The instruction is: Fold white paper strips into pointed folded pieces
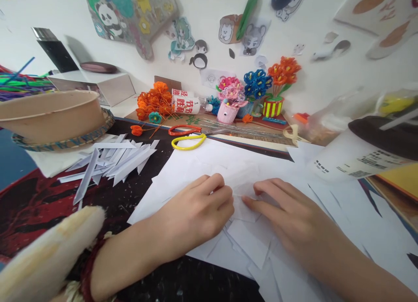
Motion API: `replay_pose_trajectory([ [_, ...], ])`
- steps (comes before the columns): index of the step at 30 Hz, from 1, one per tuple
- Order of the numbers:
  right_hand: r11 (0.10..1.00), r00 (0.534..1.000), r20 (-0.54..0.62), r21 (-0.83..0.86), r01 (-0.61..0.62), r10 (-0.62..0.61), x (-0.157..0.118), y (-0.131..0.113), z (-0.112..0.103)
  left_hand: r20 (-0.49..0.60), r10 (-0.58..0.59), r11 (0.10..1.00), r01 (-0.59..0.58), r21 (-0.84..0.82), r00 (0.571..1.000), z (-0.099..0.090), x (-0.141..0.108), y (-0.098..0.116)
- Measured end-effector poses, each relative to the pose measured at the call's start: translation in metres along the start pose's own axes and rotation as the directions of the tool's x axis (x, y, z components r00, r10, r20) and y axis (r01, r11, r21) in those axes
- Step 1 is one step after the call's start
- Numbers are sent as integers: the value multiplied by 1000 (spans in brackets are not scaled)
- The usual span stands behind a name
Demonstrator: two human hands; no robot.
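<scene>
Both hands are over a spread of white paper sheets (183,173) on the table. My left hand (196,206) is closed, its fingers curled and their tips together at the left edge of a small piece of white paper (243,212). At the right edge of that same piece, my right hand (294,219) has thumb and forefinger closed on it. White on white, the paper's exact folds are hard to make out. More cut paper pieces (253,243) lie overlapping just below the fingers. A dark red band circles my left wrist.
Folded paper strips (120,160) are heaped at left beside a tan bowl (52,114). Scissors (189,140) with orange and yellow handles lie beyond the sheets. Flower pots (227,112) and a bottle (189,103) line the wall. A lidded plastic cup (346,156) is at right.
</scene>
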State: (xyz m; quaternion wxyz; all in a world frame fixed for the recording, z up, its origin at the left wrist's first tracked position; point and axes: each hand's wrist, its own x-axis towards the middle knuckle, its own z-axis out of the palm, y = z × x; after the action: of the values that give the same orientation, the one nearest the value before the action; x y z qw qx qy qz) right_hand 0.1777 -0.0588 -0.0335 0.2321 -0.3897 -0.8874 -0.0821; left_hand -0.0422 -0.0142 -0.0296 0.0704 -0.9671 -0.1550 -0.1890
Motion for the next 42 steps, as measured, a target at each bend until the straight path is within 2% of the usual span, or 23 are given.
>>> replay_pose_trajectory([
  [17, 999, 998, 40, 17, -49, 49, -3, 3, -1, 17, -19, 987, 16, 158, 1000, -5, 1, 5],
  [24, 996, 995, 45, 28, -87, 86, -7, 5, 0, 44, -23, 988, 16, 155, 999, -5, 0, 5],
  [42, 993, 994, 26, -49, -108, 109, -7, 12, -7, 9, -29, 991, 28, 129, 1000, -1, 0, 3],
])
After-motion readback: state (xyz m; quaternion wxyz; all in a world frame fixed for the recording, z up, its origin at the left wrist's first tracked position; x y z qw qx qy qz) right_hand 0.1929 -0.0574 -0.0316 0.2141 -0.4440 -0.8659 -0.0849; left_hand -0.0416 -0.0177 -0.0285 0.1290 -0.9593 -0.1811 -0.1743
